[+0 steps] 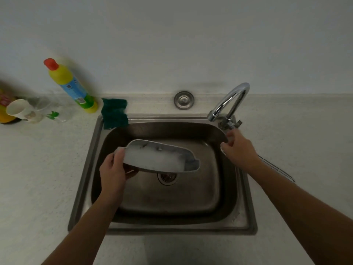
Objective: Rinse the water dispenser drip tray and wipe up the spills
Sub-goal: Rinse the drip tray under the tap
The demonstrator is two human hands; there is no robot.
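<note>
Step in hand looks like getting water running. The left hand (pixel 114 169) grips the drip tray (pixel 162 159) by one end, thumb on the rim and fingers (pixel 131 173) curled underneath. The tray hangs over the sink (pixel 84 178) basin, stretching from those fingers toward the right hand and sitting above the drain (pixel 167 176). The right hand (pixel 238 148) is at the tap lever (pixel 232 124), but its fingers are blurred, so I can't tell if they grip it or only touch it. No stream is visible from the tap (pixel 229 100). To do it well, slide the tray toward the right-hand fingers until it's under the spout, keep it tilted so water drains off the far end, open the lever gently to limit splash, and keep the grip clear of the flow. The tray's inside is whitish with dark specks; foam, water or bare plastic, can't say. A pale curved edge under the right palm is unclear. A wire grid (pixel 277 169) on the tabletop is half covered by the right forearm; possibly the tray's grate. A green cloth (pixel 114 113) lies beyond the left fingers on the sink's corner. The dispenser and spills are out of view.
</note>
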